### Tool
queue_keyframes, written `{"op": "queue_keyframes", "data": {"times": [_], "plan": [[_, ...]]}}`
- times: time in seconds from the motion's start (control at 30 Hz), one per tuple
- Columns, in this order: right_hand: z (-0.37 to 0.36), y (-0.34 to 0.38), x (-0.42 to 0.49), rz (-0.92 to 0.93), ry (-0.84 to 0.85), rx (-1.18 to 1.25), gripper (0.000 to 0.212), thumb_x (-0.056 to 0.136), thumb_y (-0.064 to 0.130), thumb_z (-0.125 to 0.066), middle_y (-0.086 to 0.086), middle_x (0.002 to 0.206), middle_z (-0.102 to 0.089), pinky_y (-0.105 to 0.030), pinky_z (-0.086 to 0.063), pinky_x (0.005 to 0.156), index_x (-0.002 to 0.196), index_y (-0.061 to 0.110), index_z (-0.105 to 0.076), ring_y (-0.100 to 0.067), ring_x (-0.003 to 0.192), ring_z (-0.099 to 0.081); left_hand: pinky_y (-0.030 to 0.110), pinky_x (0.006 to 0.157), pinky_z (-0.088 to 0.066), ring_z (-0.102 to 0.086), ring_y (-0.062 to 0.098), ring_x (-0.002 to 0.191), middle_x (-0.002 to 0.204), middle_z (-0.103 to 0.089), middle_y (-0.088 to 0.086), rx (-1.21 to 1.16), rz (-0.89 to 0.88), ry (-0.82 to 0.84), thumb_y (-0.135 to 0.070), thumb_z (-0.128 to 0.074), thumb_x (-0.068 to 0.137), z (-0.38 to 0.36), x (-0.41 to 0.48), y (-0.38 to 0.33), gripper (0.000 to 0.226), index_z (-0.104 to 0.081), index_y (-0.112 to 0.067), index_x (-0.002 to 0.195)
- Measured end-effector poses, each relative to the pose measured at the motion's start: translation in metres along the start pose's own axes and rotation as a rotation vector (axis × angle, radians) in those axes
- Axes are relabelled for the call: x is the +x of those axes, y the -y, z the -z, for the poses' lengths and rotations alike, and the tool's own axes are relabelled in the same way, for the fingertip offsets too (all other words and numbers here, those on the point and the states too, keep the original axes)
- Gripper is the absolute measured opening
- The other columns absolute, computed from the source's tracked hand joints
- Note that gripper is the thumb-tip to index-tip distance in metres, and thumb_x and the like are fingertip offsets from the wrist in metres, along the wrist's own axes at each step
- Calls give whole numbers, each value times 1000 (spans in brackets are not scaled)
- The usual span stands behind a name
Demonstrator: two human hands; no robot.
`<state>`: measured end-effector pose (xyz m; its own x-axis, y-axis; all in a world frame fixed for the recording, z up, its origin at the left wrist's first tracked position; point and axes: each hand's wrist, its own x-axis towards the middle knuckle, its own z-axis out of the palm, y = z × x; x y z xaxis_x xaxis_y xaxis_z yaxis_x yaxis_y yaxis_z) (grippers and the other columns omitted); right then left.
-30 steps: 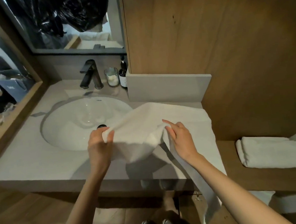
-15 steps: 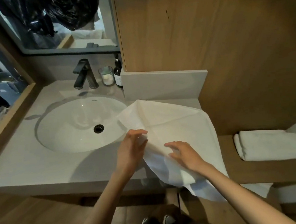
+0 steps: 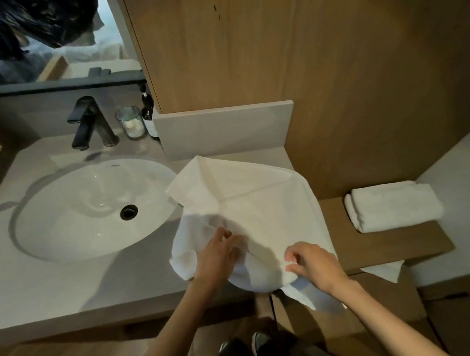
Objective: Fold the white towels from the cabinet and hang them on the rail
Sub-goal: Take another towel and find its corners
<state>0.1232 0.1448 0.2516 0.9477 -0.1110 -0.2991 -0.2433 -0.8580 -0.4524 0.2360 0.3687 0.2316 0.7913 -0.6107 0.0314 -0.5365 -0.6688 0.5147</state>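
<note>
Both hands held a white towel (image 3: 259, 204) spread on the counter (image 3: 51, 281) beside the sink (image 3: 87, 209).
The cloth covered the counter's right corner, with its near part hanging over the front edge. The left hand (image 3: 216, 261) had its fingers (image 3: 224, 234) curled into a fold on the towel's left side. The right hand (image 3: 314, 267) pinched the near hem between thumb and bent fingers, and cloth drooped below it. Further right, a folded towel (image 3: 394, 205) sat on a wooden shelf (image 3: 383, 244).
</note>
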Motion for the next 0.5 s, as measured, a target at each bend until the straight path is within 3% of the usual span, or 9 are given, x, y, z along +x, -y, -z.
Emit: {"op": "queue_keyframes", "data": {"times": [0.13,0.27,0.37,0.5], "plan": [[11,8,13,19,-64,-39,7,93,29,-59,9,90,-57,-36,-50,75,87,25,-58,-14,80,-57,23,79,-54,-59,8,91,110,-58,-6,-163,46,-86,-14,-54,96,8,-4,-1,28,-66,-25,119],[27,28,46,67,-177,75,18,92,28,-61,2,82,-59,-39,-50,69,79,16,-60,-18,71,-59,7,83,-43,-60,5,98,114,-67,-1,-252,109,-363,-9,-56,95,40,1,-10,27,-68,-18,118],[33,57,81,78,-217,223,10,90,29,-66,2,87,-65,-31,-52,73,85,20,-65,-15,73,-63,21,87,-51,-63,5,100,112,-69,-2,-336,113,-516,-7,-60,93,70,10,-14,26,-69,-17,115],[39,100,121,127,-232,418,8,87,17,-71,-5,81,-69,-29,-51,71,85,10,-69,-18,65,-67,28,85,-54,-65,14,100,107,-69,1,-344,23,-574,2,-63,89,93,19,-15,27,-71,-14,110]]}}
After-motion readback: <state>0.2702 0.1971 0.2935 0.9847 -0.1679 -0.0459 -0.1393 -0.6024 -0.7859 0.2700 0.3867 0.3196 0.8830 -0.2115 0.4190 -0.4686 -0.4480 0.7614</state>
